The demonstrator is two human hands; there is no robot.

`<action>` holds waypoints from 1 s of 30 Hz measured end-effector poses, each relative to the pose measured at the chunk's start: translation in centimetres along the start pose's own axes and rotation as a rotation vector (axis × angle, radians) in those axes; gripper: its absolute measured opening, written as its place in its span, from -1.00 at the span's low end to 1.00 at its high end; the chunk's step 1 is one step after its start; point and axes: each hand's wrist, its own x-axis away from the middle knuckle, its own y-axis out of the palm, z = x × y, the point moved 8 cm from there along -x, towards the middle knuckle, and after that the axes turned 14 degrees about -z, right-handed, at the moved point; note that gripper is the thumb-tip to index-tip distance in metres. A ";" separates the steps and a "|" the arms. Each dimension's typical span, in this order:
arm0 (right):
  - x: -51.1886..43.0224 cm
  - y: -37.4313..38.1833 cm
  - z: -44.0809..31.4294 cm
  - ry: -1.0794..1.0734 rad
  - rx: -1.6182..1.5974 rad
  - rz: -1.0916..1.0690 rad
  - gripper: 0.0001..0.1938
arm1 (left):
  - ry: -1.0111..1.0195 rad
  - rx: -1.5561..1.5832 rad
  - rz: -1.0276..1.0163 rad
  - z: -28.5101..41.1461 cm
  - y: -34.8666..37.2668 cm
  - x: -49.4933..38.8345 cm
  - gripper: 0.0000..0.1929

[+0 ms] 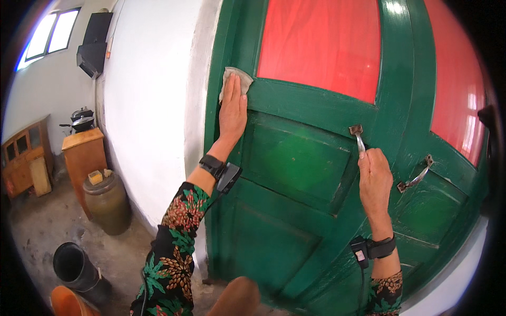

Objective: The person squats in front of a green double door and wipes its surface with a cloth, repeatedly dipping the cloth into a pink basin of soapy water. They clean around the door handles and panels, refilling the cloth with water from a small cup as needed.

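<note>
My left hand (233,114) presses a greyish cloth (241,80) flat against the left stile of a green painted wooden door (292,229), just beside the lower corner of its red-covered glass pane (320,43). Lower and to the right, my right hand (375,177) is wrapped around a metal door handle (358,138); its lower end is hidden by my fingers. A second metal pull handle (415,175) is fixed to the neighbouring green door leaf (431,209), which also has a red-covered pane (454,79). Both wrists wear black straps with small devices.
At left along the white wall (150,98) stand a lidded crock (108,213), a wooden cabinet (83,154) with pans on top, and a dark bucket (69,262). An orange bucket (69,302) is at the bottom edge. A wooden cupboard (25,154) leans farther back.
</note>
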 end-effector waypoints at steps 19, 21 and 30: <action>0.2 0.1 0.1 0.017 0.006 0.044 -0.75 | -0.027 0.207 -0.115 -1.5 -1.5 -7.6 -0.42; 0.3 0.1 -0.1 0.002 0.006 0.046 -0.75 | 0.120 0.131 -0.092 -0.2 -1.5 -4.9 -0.42; 0.3 0.3 0.2 0.028 0.032 0.045 -0.73 | -0.112 -0.018 -0.398 3.5 0.6 24.7 -0.26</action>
